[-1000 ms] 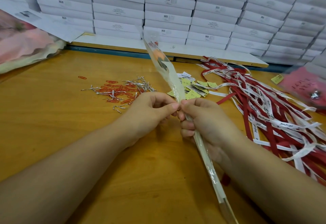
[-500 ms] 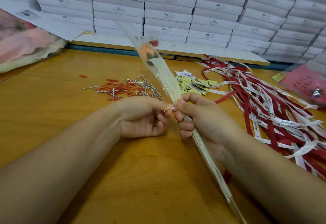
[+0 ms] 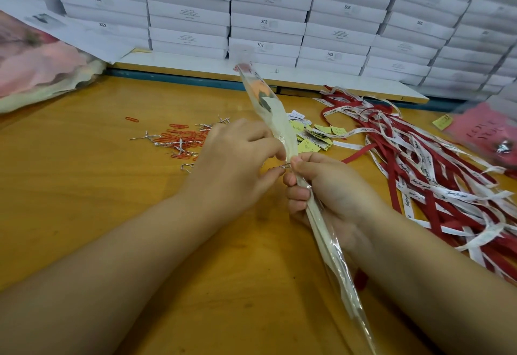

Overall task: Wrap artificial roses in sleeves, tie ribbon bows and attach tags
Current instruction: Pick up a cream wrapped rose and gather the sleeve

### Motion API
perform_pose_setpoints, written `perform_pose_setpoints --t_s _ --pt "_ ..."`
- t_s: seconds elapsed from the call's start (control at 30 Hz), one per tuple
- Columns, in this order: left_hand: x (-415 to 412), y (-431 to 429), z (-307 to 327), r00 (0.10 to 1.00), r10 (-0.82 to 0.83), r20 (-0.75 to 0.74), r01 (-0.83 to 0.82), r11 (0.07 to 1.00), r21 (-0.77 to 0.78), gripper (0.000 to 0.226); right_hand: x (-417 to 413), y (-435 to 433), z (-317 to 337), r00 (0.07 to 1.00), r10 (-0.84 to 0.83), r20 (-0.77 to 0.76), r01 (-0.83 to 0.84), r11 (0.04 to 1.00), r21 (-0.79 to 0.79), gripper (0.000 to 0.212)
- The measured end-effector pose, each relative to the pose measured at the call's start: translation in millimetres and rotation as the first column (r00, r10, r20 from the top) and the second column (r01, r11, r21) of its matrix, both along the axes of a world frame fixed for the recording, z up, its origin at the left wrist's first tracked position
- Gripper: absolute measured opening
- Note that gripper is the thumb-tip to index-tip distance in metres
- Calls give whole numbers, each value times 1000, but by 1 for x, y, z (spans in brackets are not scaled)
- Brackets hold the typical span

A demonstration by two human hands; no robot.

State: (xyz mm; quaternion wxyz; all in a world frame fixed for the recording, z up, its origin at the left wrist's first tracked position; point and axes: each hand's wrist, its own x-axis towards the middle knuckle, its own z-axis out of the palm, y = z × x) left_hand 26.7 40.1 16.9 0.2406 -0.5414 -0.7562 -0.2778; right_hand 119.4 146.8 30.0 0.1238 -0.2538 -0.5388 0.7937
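My left hand [image 3: 235,167] has rolled over beside the sleeve [image 3: 282,128], pinching the wire tie [image 3: 282,166]. My right hand [image 3: 335,195] grips the sleeve; I'd twist snugly.

Wooden table [image 3: 84,200]; red paper clips [image 3: 183,135] and silver twist ties [image 3: 147,137] left of centre; yellow tags [image 3: 321,130] at centre; red and white ribbons [image 3: 425,186] at right.

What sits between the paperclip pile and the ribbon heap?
Head view: left hand pinching a twist tie, the sleeved rose in the right hand, then yellow tags.
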Motion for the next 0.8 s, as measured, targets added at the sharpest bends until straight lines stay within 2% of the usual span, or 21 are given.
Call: perform_pose_setpoints --t_s 0.17,0.3,0.37,0.47,0.57,0.8 --pt "1 1 1 985 16 -171 -21 999 -29 17 -1 -1 1 1000 6 -7 -7 999 -38 17" --pt "2 3 1 986 -16 -168 7 999 -51 29 -1 -1 2 1000 1 -15 -2 998 -65 14" --pt "4 3 0 986 -15 -168 10 999 -32 25 0 -1 3 1000 1 -16 -2 997 -75 13" --pt "6 4 1 964 36 -263 -30 999 28 9 0 -1 3 1000 -3 -12 3 997 -75 14" --pt "8 4 2 950 42 -310 -37 999 22 9 0 -2 3 1000 -11 -4 11 997 -72 16" --pt "14 3 3 976 93 -196 -117 986 -115 15 -1 -4 2 999 -23 28 24 999 -33 14"
